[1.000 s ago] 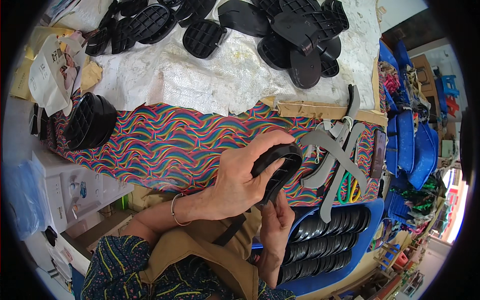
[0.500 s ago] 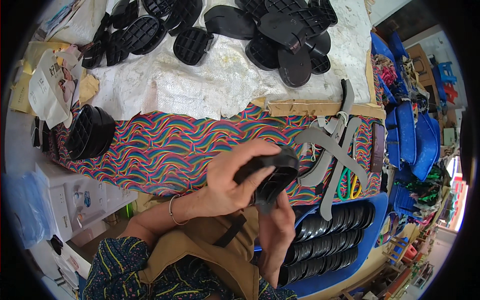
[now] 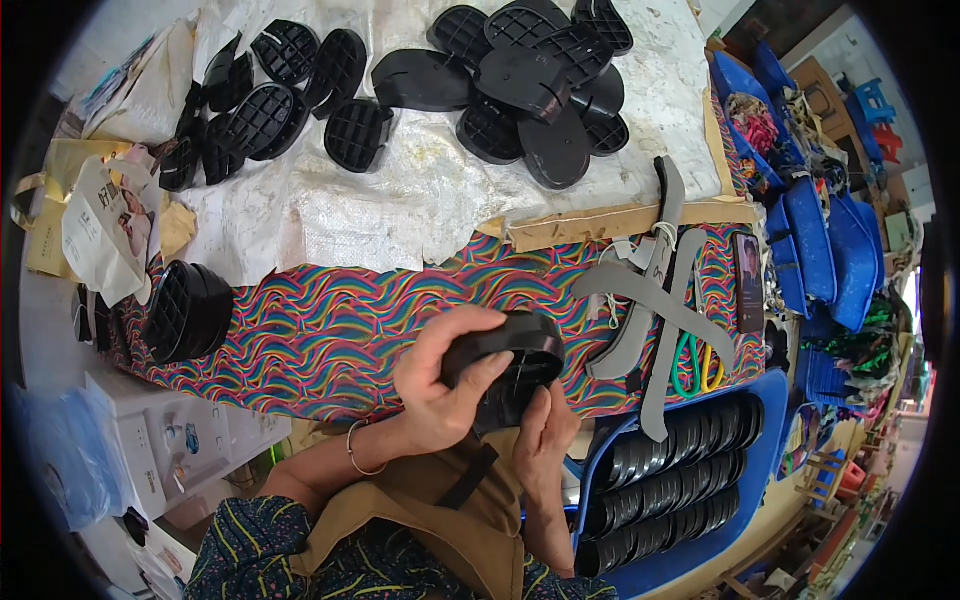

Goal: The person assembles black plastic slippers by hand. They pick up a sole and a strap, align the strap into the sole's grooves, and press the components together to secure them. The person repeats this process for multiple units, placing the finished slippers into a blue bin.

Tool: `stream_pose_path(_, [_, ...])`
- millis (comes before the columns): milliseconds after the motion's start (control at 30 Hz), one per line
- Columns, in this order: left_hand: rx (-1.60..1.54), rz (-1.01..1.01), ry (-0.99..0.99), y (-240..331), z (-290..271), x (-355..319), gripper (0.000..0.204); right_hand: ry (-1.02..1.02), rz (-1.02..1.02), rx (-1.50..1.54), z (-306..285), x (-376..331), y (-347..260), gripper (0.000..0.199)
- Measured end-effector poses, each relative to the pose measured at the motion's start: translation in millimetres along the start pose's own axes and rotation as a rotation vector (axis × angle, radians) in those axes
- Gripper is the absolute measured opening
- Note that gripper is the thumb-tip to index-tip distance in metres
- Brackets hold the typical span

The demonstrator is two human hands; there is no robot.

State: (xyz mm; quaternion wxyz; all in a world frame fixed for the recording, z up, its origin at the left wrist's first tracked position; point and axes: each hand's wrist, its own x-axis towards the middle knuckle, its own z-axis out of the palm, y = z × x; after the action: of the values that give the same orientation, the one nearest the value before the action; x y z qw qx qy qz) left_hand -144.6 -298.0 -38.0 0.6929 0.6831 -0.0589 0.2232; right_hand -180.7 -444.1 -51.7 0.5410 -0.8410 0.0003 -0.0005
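Note:
Just past the near edge of the cloth-covered table, both my hands hold a black shoe sole piece with a rounded rim and a hollow, ribbed inside. My left hand wraps around its left side, fingers over the far rim and thumb on the inside. At the near right edge, the fingers and thumb of my right hand pinch the piece. Several similar black sole pieces with grid undersides lie heaped on a white sheet at the far side. Another stack of them stands on the left.
Grey curved strips lie crossed on the patterned cloth at right, over green- and yellow-handled scissors. A phone lies at the right edge. A blue tray near right holds rows of black pieces. White drawers stand at left.
The whole view has shifted, so the table things appear lower and further left. The held sole piece has tilted slightly, and my right thumb now presses its near edge.

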Motion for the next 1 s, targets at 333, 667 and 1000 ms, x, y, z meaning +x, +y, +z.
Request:
stream_pose_path(333, [-0.196, -0.240, -0.031, 2, 4, 2, 0.037, -0.002, 0.110, 0.306, -15, 15, -4, 0.038])
stream_pose_path(667, [-0.215, -0.340, -0.197, 0, -4, 10, 0.037, 0.017, -0.071, 0.223, -25, 28, -1, 0.026])
stream_pose_path(1000, [-0.205, -0.436, -0.230, 8, -7, 12, 0.034, 0.007, -0.163, -0.139, -9, 29, -9, 0.035])
